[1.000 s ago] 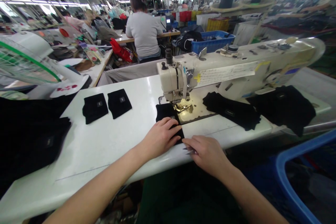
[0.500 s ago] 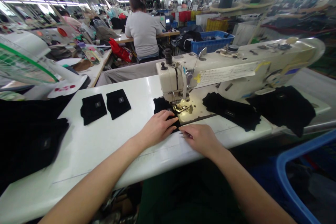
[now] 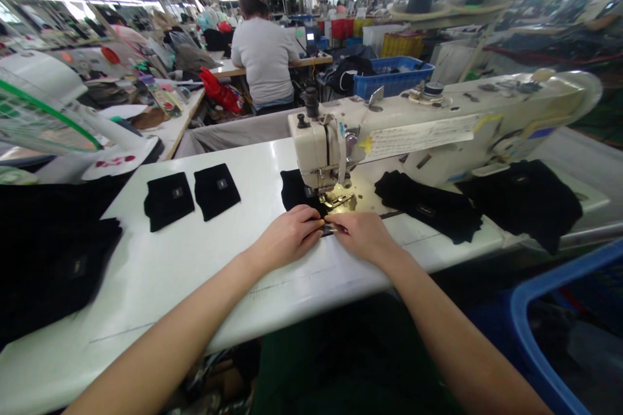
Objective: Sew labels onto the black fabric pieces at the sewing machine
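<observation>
A small black fabric piece (image 3: 293, 189) with a little label lies under the presser foot of the sewing machine (image 3: 311, 142). My left hand (image 3: 285, 237) is closed on its near edge, fingers together over the cloth. From the right, my right hand (image 3: 365, 237) pinches the same near edge, its thumb and forefinger almost meeting my left fingertips. Something thin and metallic shows under the right fingers, too small to name. The needle area is lit, and my hands cover part of the cloth.
Two labelled black pieces (image 3: 217, 192) lie to the left. A larger black pile (image 3: 53, 266) is at the far left. More black pieces (image 3: 428, 206) lie right of the needle. A blue basket (image 3: 523, 318) stands at lower right, a fan (image 3: 39, 110) at left. A person (image 3: 264, 52) sits ahead.
The black piece has slid away from me under the foot. Both hands have moved forward with it, and the right has come closer to the left.
</observation>
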{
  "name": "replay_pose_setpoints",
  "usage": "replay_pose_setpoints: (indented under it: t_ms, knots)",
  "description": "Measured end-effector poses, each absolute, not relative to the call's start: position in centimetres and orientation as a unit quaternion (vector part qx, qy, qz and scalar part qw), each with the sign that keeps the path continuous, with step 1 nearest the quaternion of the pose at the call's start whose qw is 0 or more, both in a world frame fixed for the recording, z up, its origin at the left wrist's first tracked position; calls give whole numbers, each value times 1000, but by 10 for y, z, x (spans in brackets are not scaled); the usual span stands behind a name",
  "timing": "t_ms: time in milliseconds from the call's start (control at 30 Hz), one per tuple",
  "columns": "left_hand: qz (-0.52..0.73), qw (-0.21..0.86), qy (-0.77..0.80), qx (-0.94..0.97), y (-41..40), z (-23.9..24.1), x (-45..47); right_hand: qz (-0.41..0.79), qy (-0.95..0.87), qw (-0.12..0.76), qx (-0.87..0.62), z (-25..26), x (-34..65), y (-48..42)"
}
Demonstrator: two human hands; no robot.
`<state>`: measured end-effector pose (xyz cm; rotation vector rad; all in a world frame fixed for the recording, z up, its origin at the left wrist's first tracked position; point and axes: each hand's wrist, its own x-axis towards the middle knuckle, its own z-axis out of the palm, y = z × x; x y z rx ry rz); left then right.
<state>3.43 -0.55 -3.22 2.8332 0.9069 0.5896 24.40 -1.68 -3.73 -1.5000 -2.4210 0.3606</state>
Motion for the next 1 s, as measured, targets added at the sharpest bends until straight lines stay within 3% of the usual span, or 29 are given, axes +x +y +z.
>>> replay_pose_setpoints:
  t_ms: [1000]
  knots:
    - [215, 51, 318, 922, 37, -41, 25, 141, -809, 189, -539, -52, 254, -59]
